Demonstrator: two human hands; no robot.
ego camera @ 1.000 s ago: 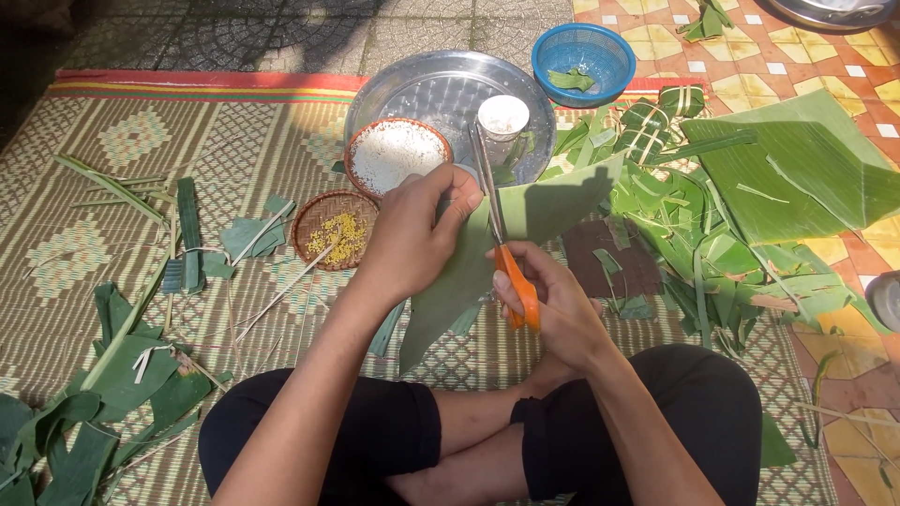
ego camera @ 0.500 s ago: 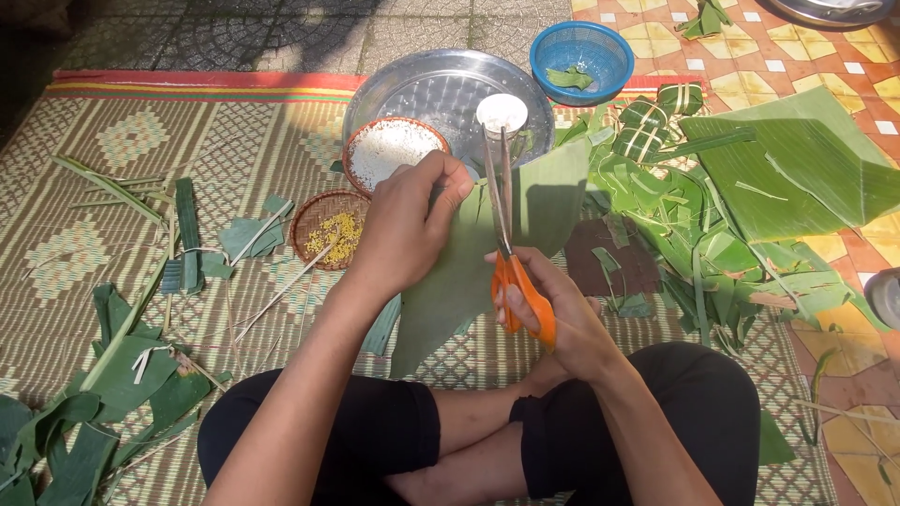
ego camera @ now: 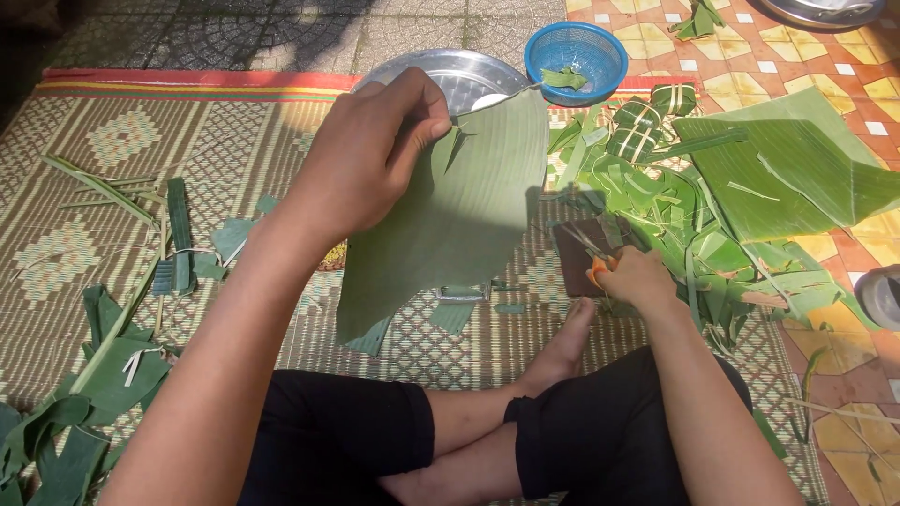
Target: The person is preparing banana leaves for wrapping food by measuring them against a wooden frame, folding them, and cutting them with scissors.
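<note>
- Your left hand [ego camera: 361, 164] pinches the top edge of a broad green banana-leaf piece [ego camera: 459, 215], thumb and fingers closed on it, lifting it above the woven patterned mat [ego camera: 112, 141].
- Your right hand [ego camera: 637, 279] rests low on the mat beside the pile of green leaf trimmings [ego camera: 694, 234], fingers curled around orange-handled scissors [ego camera: 597, 269].
- A round metal tray [ego camera: 459, 75] and a blue plastic basket [ego camera: 576, 52] lie beyond the leaf.

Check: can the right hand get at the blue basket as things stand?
Probably not right away. The right hand grips orange-handled scissors low by the leaf pile, and the basket sits far up past the mat. Nothing blocks the path, but it would take a long forward lean.
</note>
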